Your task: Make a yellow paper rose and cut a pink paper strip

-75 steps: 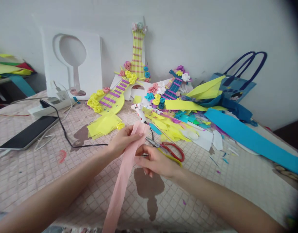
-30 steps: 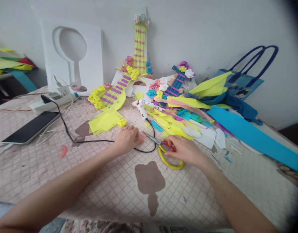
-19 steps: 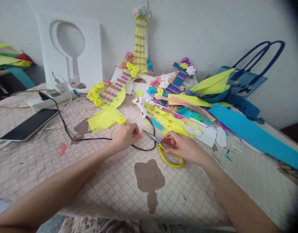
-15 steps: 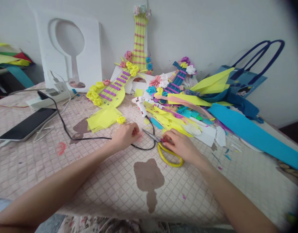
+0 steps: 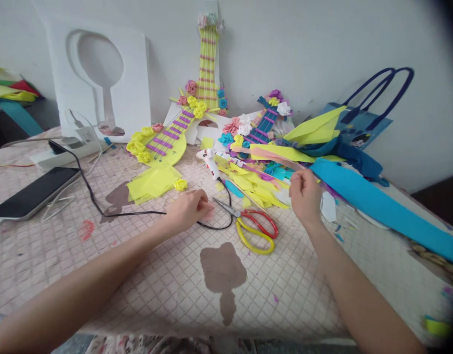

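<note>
My left hand (image 5: 187, 211) is closed, its fingertips pinching a small piece of pink paper (image 5: 209, 212) just above the tablecloth. Scissors (image 5: 236, 211) with one red and one yellow handle lie in front of it, blades parted slightly and pointing toward that hand. My right hand (image 5: 306, 194) is raised at the edge of the scrap pile with its fingers curled in; whatever may be in them is hidden. Between the hands and the guitars, a white glue gun (image 5: 211, 164) lies on the table, its black cord (image 5: 134, 213) running under my left hand.
Yellow paper sheets (image 5: 153, 183) and a small yellow paper rose (image 5: 180, 184) lie at left. Behind are a yellow paper guitar (image 5: 178, 142), a blue one (image 5: 263, 125) and a white foam board (image 5: 136, 83). A phone (image 5: 35, 191), power strip (image 5: 57, 156), blue strip (image 5: 388, 211) and bag (image 5: 374, 128) flank them.
My right hand has left the scissors handles and moved right and up toward the paper scraps. The scissors stay on the table. My left hand keeps the pink paper, nearly still.
</note>
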`<state>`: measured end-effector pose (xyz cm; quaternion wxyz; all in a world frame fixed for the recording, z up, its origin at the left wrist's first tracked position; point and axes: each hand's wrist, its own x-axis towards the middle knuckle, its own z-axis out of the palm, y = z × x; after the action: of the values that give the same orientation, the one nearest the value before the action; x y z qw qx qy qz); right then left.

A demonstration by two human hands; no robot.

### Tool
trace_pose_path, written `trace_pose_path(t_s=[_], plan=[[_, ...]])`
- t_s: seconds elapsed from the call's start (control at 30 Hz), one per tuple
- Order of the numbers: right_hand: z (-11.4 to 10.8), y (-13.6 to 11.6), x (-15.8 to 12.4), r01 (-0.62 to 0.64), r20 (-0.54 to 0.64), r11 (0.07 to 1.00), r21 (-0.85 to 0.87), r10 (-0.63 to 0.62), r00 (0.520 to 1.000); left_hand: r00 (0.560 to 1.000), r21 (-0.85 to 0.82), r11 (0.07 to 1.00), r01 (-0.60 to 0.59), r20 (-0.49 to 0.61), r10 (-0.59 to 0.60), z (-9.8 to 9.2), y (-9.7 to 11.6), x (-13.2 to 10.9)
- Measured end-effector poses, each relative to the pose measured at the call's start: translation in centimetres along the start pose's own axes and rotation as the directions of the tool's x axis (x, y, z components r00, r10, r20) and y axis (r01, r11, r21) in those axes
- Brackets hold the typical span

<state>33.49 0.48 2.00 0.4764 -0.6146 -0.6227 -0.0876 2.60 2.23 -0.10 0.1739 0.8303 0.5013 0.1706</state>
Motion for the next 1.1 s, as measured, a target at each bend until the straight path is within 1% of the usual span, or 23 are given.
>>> trace_pose_path(t_s=[0.07,0.1,0.13,0.17,0.27,0.3,0.33,0.4,0.47,0.5,0.57,0.6,0.67,0.73,0.77,0.83,0.9,0.93,0.97,1.0,1.03,1.07,1.1], plan=[[-0.3,1.8,0.9,-0.029,-0.089,0.995,-0.092,0.021,0.996,1.0,0.035,0.999,0.014,0.001,-0.014,0.1,0.1,-0.1],[-0.3,2.7,1.3,-0.044,-0.11,0.99,-0.137,0.029,0.993,1.0,0.051,0.998,0.023,0.002,-0.023,0.1,0.2,-0.2],[-0.3,3.5,1.6,-0.049,-0.107,0.984,-0.172,0.031,0.994,1.0,0.064,0.997,0.03,0.006,-0.031,0.1,0.2,-0.3],[-0.3,4.2,1.8,-0.041,-0.078,0.98,-0.193,0.026,0.997,0.999,0.075,0.997,0.033,0.011,-0.034,0.2,0.3,-0.3],[-0.3,5.9,2.1,0.023,0.079,0.981,-0.193,-0.008,0.997,0.999,0.085,0.996,0.019,0.032,-0.022,0.2,0.5,-0.4],[-0.3,6.1,2.1,0.033,0.113,0.982,-0.183,-0.013,0.993,0.999,0.081,0.997,0.013,0.04,-0.016,0.2,0.5,-0.3],[-0.4,6.2,2.1,0.027,0.122,0.984,-0.176,-0.005,0.992,0.999,0.075,0.997,0.008,0.046,-0.011,0.3,0.5,-0.3],[-0.7,5.6,1.9,-0.021,0.096,0.985,-0.169,0.038,0.995,0.999,0.058,0.998,0.001,0.052,-0.004,0.3,0.5,-0.3],[-1.0,4.0,1.5,-0.07,0.078,0.987,-0.145,0.082,0.994,0.999,0.032,0.999,-0.009,0.051,0.007,0.3,0.3,-0.2],[-1.0,3.0,1.1,-0.079,0.09,0.989,-0.123,0.091,0.992,0.999,0.018,1.0,-0.015,0.049,0.014,0.3,0.2,-0.2],[-0.8,0.5,0.2,-0.052,0.15,0.998,-0.021,0.054,0.987,0.999,-0.011,1.0,-0.025,0.039,0.025,0.1,0.1,-0.1],[-0.6,-0.9,-0.4,-0.027,0.219,0.999,0.043,0.017,0.976,0.999,-0.025,0.999,-0.028,0.03,0.029,0.0,0.1,-0.1],[0.0,-3.4,-1.8,-0.013,0.331,0.983,0.181,-0.049,0.942,0.999,-0.046,0.998,-0.03,0.011,0.031,-0.3,0.2,-0.1],[0.7,-5.4,-3.2,-0.068,0.454,0.955,0.289,-0.074,0.888,0.999,-0.077,0.996,-0.046,-0.011,0.045,-0.6,0.6,-0.2],[1.1,-6.2,-3.9,-0.126,0.525,0.936,0.33,-0.07,0.848,0.998,-0.102,0.993,-0.066,-0.023,0.064,-0.7,0.9,-0.4],[1.7,-7.4,-4.9,-0.287,0.664,0.872,0.398,-0.057,0.746,0.989,-0.191,0.971,-0.14,-0.078,0.127,-0.8,1.6,-0.8],[2.1,-8.2,-5.6,-0.474,0.77,0.76,0.444,-0.054,0.635,0.971,-0.244,0.942,-0.229,-0.117,0.206,-0.9,2.3,-1.4],[2.2,-8.4,-5.8,-0.557,0.803,0.692,0.46,-0.057,0.593,0.955,-0.247,0.924,-0.291,-0.128,0.266,-0.9,2.6,-1.7],[2.3,-8.7,-6.0,-0.621,0.825,0.627,0.47,-0.06,0.563,0.934,-0.235,0.905,-0.354,-0.134,0.331,-0.9,2.9,-1.9],[2.3,-8.9,-6.1,-0.665,0.834,0.574,0.478,-0.058,0.549,0.909,-0.221,0.883,-0.415,-0.135,0.394,-0.9,3.1,-2.1],[2.3,-9.2,-6.1,-0.692,0.837,0.535,0.484,-0.051,0.546,0.884,-0.209,0.859,-0.467,-0.133,0.448,-0.9,3.2,-2.3],[2.3,-9.4,-6.2,-0.707,0.834,0.509,0.491,-0.04,0.55,0.864,-0.208,0.838,-0.504,-0.132,0.486,-0.8,3.4,-2.4],[2.2,-9.5,-6.2,-0.715,0.829,0.489,0.499,-0.029,0.559,0.854,-0.224,0.824,-0.521,-0.139,0.502,-0.8,3.5,-2.5]])
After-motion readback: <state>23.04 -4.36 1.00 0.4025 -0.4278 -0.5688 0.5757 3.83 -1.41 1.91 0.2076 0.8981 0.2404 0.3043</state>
